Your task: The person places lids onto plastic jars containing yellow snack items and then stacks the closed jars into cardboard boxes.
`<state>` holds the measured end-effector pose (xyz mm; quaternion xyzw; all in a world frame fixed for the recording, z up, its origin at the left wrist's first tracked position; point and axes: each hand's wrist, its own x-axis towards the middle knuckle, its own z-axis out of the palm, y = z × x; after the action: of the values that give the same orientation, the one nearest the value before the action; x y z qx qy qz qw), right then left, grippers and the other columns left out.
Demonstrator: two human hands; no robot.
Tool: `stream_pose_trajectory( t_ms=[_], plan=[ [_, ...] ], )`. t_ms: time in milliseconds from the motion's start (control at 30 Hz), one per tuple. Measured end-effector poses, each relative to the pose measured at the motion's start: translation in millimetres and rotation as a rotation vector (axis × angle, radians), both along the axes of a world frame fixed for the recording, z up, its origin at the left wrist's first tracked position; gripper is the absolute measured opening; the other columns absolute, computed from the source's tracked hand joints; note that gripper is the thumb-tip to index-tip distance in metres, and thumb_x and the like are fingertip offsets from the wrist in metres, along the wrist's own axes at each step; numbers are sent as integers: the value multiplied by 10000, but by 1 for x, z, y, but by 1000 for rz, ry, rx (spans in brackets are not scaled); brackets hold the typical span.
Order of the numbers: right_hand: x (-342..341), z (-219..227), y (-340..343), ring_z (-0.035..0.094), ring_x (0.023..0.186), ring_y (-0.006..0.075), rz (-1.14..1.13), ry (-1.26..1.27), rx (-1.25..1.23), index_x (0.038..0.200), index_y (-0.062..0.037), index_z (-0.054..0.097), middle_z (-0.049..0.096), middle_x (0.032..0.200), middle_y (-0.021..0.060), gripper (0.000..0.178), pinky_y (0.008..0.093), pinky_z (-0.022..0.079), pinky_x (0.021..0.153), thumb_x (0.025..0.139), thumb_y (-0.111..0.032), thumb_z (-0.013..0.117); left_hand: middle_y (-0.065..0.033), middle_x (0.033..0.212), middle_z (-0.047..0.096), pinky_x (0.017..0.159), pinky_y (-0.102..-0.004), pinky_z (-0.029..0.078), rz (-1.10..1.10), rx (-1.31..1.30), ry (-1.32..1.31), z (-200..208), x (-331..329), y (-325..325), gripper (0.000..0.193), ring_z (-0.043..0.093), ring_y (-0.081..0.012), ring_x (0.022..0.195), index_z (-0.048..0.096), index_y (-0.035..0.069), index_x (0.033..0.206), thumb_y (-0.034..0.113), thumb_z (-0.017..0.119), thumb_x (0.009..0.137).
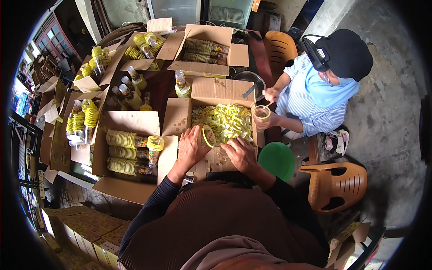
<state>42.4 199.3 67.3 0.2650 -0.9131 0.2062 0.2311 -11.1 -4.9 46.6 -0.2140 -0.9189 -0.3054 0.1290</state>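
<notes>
An open cardboard box [222, 90] in front of me holds a heap of small yellow-and-white packets [225, 119]. At the box's near left corner, my left hand [191, 146] is closed round a see-through plastic cup [208, 136] with a yellow rim, tilted so its mouth faces the packets. My right hand [241, 155] is at the near right edge of the heap, its fingers bent together. Whether a packet is between those fingertips is too small to tell.
Left stands a box [130, 118] of stacked yellow-rimmed cups, with another cup stack [155, 144] at its edge. Bottles [130, 92] and more cup boxes [207, 31] lie beyond. A co-worker [315, 90] at right holds a cup [262, 112]. A green basin [276, 161] and orange chair [337, 186] are nearby.
</notes>
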Motion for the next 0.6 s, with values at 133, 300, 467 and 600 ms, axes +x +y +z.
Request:
stream_pose_trajectory(
  t_ms=[133,300,467,600],
  plan=[
    [2,1,2,565,871,191,37,66,214,979,-77,654,544,901,38,202,316,494,720,784,-122,629,-170,1010,633,826,-436,483,-37,19,20,-12,-2,-4,673,610,-370,918,503,-19,1174,222,778,609],
    [-6,-6,5,555,893,187,86,56,312,935,-73,622,537,925,45,165,303,501,744,785,-137,604,-217,972,639,828,-422,497,-77,-110,-364,4,1,-5,782,630,-362,903,456,-33,1263,265,788,621],
    [-13,-16,4,552,902,173,134,140,347,894,-69,603,535,923,41,135,292,497,761,789,-153,600,-219,1017,645,858,-397,495,-229,78,-418,-31,-20,-24,909,632,-345,972,380,-19,1376,314,800,642],
    [-16,-22,-1,558,873,178,153,116,316,888,-62,607,541,923,40,132,298,501,740,770,-122,614,-197,1030,651,862,-383,485,-283,193,-453,-34,-25,-30,832,629,-339,993,443,-9,1322,299,812,642]
  ],
)
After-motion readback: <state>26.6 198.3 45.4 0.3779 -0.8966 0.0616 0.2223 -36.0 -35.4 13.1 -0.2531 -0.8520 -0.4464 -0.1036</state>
